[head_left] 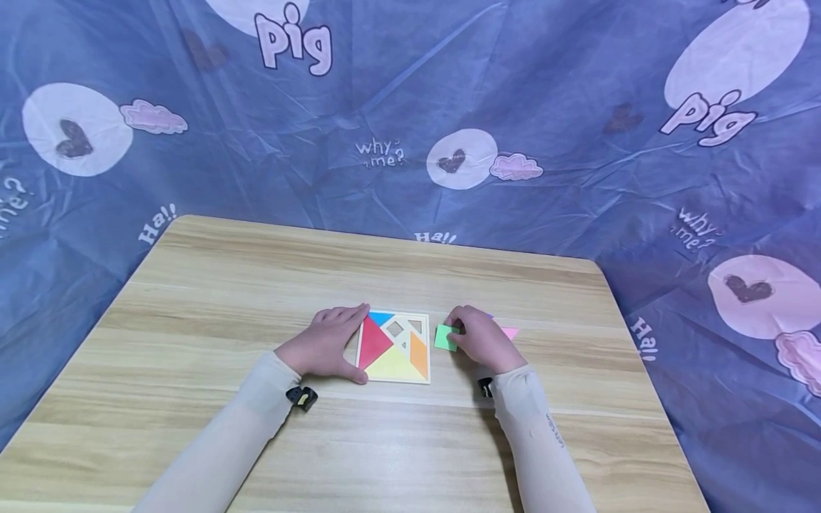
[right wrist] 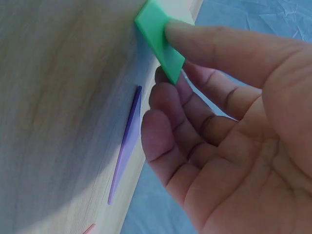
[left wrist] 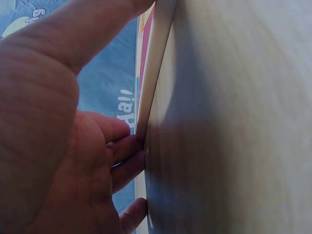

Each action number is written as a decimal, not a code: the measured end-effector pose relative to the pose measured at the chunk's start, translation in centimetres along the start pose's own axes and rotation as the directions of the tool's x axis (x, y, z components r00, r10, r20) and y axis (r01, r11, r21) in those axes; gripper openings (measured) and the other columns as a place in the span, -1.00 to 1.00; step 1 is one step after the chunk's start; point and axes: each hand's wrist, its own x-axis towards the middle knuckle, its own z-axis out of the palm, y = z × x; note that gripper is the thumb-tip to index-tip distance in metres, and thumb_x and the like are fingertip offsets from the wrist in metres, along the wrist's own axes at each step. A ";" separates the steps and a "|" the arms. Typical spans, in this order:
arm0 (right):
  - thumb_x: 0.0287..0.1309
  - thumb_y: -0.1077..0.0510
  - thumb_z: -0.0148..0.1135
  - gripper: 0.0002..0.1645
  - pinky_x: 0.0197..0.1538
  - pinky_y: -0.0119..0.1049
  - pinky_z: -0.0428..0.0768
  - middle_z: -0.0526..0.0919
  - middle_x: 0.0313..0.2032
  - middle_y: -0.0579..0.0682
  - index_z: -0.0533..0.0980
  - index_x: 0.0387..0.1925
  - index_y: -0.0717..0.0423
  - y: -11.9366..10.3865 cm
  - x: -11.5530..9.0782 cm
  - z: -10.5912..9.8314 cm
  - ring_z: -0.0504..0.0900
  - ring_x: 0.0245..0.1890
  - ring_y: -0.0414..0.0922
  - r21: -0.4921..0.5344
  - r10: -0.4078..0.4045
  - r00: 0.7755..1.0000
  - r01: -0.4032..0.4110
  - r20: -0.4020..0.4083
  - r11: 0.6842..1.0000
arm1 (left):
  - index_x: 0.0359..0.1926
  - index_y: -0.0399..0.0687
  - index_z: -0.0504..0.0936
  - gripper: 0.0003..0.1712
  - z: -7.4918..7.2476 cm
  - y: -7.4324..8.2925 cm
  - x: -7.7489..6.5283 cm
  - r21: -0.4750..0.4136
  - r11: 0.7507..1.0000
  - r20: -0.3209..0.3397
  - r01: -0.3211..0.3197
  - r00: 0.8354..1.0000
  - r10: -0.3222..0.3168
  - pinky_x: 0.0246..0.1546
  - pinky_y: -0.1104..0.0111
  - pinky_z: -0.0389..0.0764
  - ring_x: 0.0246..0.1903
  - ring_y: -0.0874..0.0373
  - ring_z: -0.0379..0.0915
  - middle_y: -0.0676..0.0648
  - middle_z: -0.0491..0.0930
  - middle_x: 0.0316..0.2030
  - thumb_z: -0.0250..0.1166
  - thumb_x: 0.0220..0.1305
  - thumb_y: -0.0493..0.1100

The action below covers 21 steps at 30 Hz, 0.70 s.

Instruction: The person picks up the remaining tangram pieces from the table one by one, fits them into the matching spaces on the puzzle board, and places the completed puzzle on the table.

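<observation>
A tangram puzzle board (head_left: 394, 380) with a pale frame lies flat on the table. Red (head_left: 373, 342), blue (head_left: 382, 318), yellow (head_left: 396, 365) and orange (head_left: 419, 354) pieces sit in it; cut-out gaps show at its upper right. Along the board's left edge rests my left hand (head_left: 326, 345), fingers and thumb spread, touching its left corners. Just right of the board, my right hand (head_left: 482, 340) pinches a green tangram piece (right wrist: 158, 36) between thumb and fingertips. The right wrist view shows this piece tilted, with a purple piece (right wrist: 127, 141) near the fingers.
Partly behind the right hand lie the purple piece and a pink piece (head_left: 511, 333) on the wooden table (head_left: 359, 456). Blue printed cloth (head_left: 398, 85) hangs beyond the table's far edge and along both sides. Each wrist wears a small black device (head_left: 302, 397).
</observation>
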 end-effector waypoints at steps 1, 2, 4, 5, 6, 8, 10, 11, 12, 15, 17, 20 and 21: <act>0.23 0.32 0.40 -0.87 -0.05 -0.10 0.60 0.62 -0.27 0.00 0.62 -0.20 0.16 0.0 0.0 -0.1 0.54 -0.26 -0.07 0.001 -0.007 1.000 0.007 -0.009 1.000 | 0.65 -0.16 -0.05 0.53 0.0 0.0 0.0 -0.001 1.000 -0.001 0.001 1.000 -0.001 0.48 -0.11 0.04 0.53 -0.14 0.03 -0.15 0.06 0.61 0.53 -0.11 0.48; 0.24 0.33 0.39 -0.88 -0.06 -0.11 0.60 0.62 -0.28 0.00 0.62 -0.20 0.17 0.1 0.0 -0.1 0.55 -0.27 -0.07 0.004 -0.014 1.000 0.014 -0.018 1.000 | 0.66 -0.14 -0.06 0.54 0.0 0.0 0.1 0.004 1.000 0.003 0.005 1.000 -0.005 0.49 -0.10 0.03 0.53 -0.13 0.02 -0.13 0.05 0.62 0.53 -0.11 0.49; 0.24 0.36 0.37 -0.90 -0.07 -0.11 0.61 0.64 -0.29 0.02 0.64 -0.21 0.20 0.2 0.0 -0.1 0.56 -0.27 -0.07 0.004 -0.033 0.999 0.033 -0.039 0.999 | 0.66 -0.15 -0.06 0.54 0.1 -0.1 0.1 0.009 1.000 0.002 0.004 1.000 -0.004 0.49 -0.10 0.04 0.53 -0.13 0.02 -0.14 0.05 0.61 0.53 -0.10 0.49; 0.24 0.37 0.36 -0.90 -0.07 -0.11 0.62 0.65 -0.29 0.02 0.64 -0.22 0.21 0.2 0.0 -0.1 0.58 -0.27 -0.07 0.001 -0.041 0.998 0.042 -0.050 0.999 | 0.65 -0.16 -0.05 0.54 0.1 -0.1 0.1 0.008 1.000 0.000 0.002 1.000 -0.002 0.48 -0.11 0.04 0.53 -0.14 0.03 -0.15 0.06 0.61 0.53 -0.11 0.48; 0.24 0.38 0.36 -0.91 -0.07 -0.11 0.63 0.66 -0.29 0.03 0.65 -0.22 0.22 0.2 0.0 -0.1 0.59 -0.27 -0.07 -0.001 -0.048 0.997 0.048 -0.061 0.999 | 0.65 -0.16 -0.05 0.54 0.1 -0.1 0.1 0.009 1.000 0.002 0.003 1.000 -0.003 0.49 -0.10 0.04 0.53 -0.13 0.02 -0.14 0.05 0.61 0.53 -0.11 0.48; 0.24 0.38 0.35 -0.92 -0.06 -0.11 0.65 0.68 -0.29 0.03 0.66 -0.23 0.22 0.2 0.0 -0.1 0.61 -0.26 -0.07 -0.005 -0.056 0.995 0.055 -0.077 0.998 | 0.65 -0.16 -0.05 0.53 0.1 -0.1 0.1 0.008 1.000 0.003 0.002 1.000 -0.002 0.49 -0.10 0.04 0.53 -0.13 0.02 -0.14 0.05 0.62 0.53 -0.10 0.48; 0.25 0.36 0.35 -0.94 -0.06 -0.11 0.65 0.69 -0.29 0.03 0.66 -0.24 0.21 0.2 0.0 -0.2 0.63 -0.26 -0.07 -0.017 -0.062 0.994 0.061 -0.089 0.998 | 0.65 -0.17 -0.04 0.53 0.0 0.0 0.1 0.004 1.000 0.001 0.000 1.000 0.000 0.49 -0.11 0.04 0.53 -0.14 0.02 -0.15 0.06 0.61 0.54 -0.11 0.48; 0.26 0.35 0.36 -0.96 -0.07 -0.11 0.65 0.69 -0.29 0.03 0.66 -0.25 0.21 0.3 0.0 -0.2 0.62 -0.26 -0.07 -0.021 -0.064 0.994 0.063 -0.093 0.998 | 0.65 -0.18 -0.03 0.53 0.0 0.1 0.1 -0.001 1.000 -0.001 -0.002 1.000 0.002 0.49 -0.11 0.04 0.53 -0.14 0.02 -0.15 0.06 0.61 0.54 -0.11 0.47; 0.27 0.33 0.36 -0.97 -0.08 -0.11 0.64 0.68 -0.30 0.02 0.66 -0.26 0.21 0.3 0.0 -0.3 0.62 -0.27 -0.08 -0.022 -0.067 0.993 0.065 -0.095 0.998 | 0.65 -0.17 -0.03 0.53 0.0 0.1 0.0 0.000 1.000 0.000 -0.002 1.000 0.002 0.49 -0.11 0.04 0.53 -0.14 0.02 -0.15 0.06 0.61 0.54 -0.11 0.47; 0.30 0.29 0.35 -0.97 -0.09 -0.11 0.63 0.67 -0.30 0.01 0.65 -0.28 0.20 0.2 -0.1 -0.4 0.60 -0.28 -0.09 -0.021 -0.068 0.992 0.066 -0.103 0.998 | 0.65 -0.17 -0.03 0.52 0.0 0.1 0.0 0.003 1.000 -0.003 -0.004 1.000 0.004 0.49 -0.10 0.05 0.53 -0.13 0.03 -0.14 0.07 0.61 0.54 -0.10 0.47; 0.32 0.27 0.33 -0.95 -0.12 -0.12 0.61 0.66 -0.31 0.00 0.64 -0.29 0.18 0.2 -0.1 -0.4 0.58 -0.30 -0.09 -0.007 -0.064 0.992 0.064 -0.108 0.998 | 0.65 -0.18 -0.03 0.52 0.0 0.0 0.0 0.005 1.000 -0.005 -0.007 1.000 0.007 0.48 -0.10 0.05 0.53 -0.13 0.03 -0.15 0.07 0.61 0.54 -0.10 0.48; 0.32 0.26 0.30 -0.95 -0.13 -0.14 0.61 0.65 -0.31 0.00 0.63 -0.30 0.15 0.2 -0.2 -0.5 0.58 -0.31 -0.10 0.006 -0.060 0.991 0.061 -0.121 0.998 | 0.65 -0.18 -0.03 0.52 0.1 0.0 0.0 0.005 1.000 -0.008 -0.009 1.000 0.009 0.48 -0.10 0.06 0.52 -0.13 0.04 -0.15 0.07 0.61 0.53 -0.10 0.48; 0.33 0.26 0.29 -0.95 -0.14 -0.15 0.60 0.65 -0.31 0.00 0.63 -0.30 0.15 0.2 -0.2 -0.5 0.57 -0.31 -0.10 0.012 -0.058 0.991 0.060 -0.124 0.998 | 0.65 -0.18 -0.02 0.52 0.1 0.0 0.0 0.005 1.000 -0.008 -0.010 1.000 0.010 0.48 -0.10 0.06 0.52 -0.13 0.04 -0.15 0.07 0.61 0.53 -0.10 0.48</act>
